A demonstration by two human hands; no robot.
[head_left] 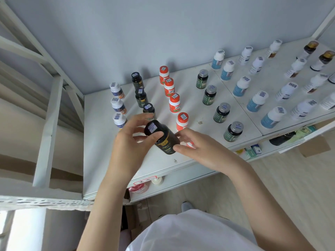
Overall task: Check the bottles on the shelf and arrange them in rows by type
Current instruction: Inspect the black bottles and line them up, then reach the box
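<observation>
A black bottle with a gold label is held tilted above the white shelf, cap toward me. My left hand grips its cap end and my right hand holds its base. Behind it stand rows by type: white-capped bottles, black bottles, orange bottles, dark green bottles with grey caps, blue-labelled white bottles. An orange bottle is partly hidden under my right hand.
More white bottles and brown gold-capped bottles stand at the far right. A lower shelf holds small boxes and jars. White metal frame posts rise at the left. A grey wall backs the shelf.
</observation>
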